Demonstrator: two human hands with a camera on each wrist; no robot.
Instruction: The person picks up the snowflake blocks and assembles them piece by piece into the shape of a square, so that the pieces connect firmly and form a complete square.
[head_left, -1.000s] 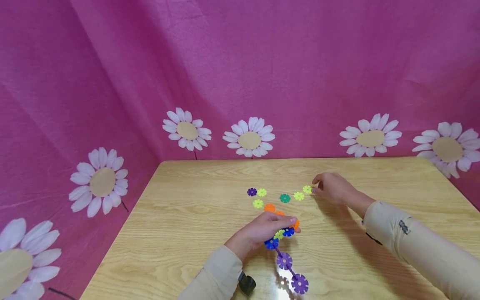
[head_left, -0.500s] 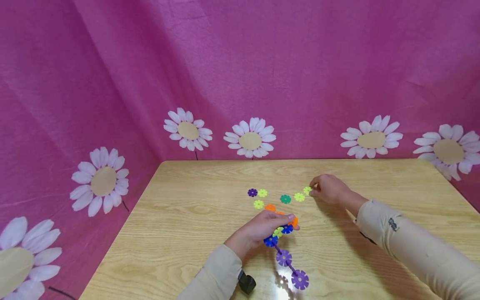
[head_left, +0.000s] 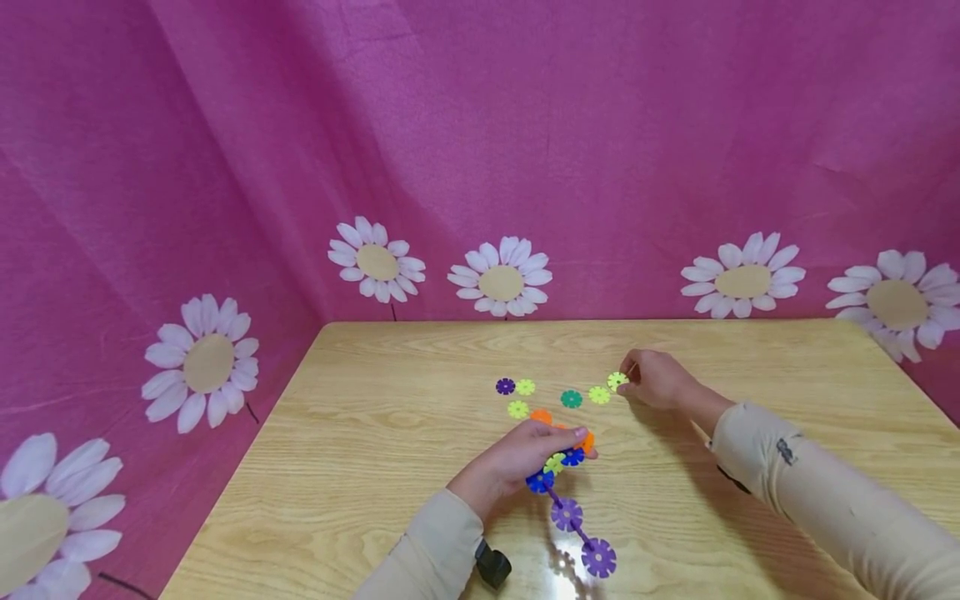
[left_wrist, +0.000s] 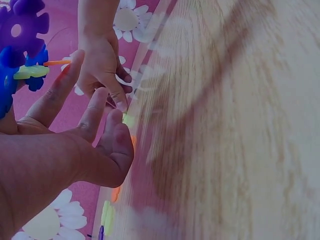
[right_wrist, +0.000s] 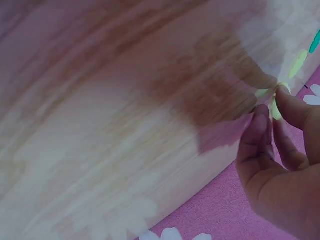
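Note:
My left hand [head_left: 517, 458] grips a chain of interlocked notched plastic discs by an orange disc [head_left: 588, 442], thumb on top. Blue discs [head_left: 539, 481], a yellow-green one and purple discs [head_left: 567, 514] hang from it toward the front; the left wrist view shows part of this chain [left_wrist: 22, 31] beside the extended fingers. Farther back on the right, my right hand [head_left: 658, 379] pinches a yellow-green disc [head_left: 617, 382] at its edge, between thumb and fingers. In the right wrist view that disc [right_wrist: 276, 107] stands tilted at the fingertips, partly hidden by them.
Loose discs lie on the wooden table [head_left: 360, 467]: a green one [head_left: 572, 399], a dark purple one [head_left: 506, 387], several yellow-green ones [head_left: 599, 395] and an orange one [head_left: 541, 416] behind the left hand. Behind the table hangs a pink cloth [head_left: 600, 167] with printed daisies.
My right hand has moved slightly left onto the far yellow-green disc, pinched it and tipped it up a little. The left hand and its chain have barely shifted.

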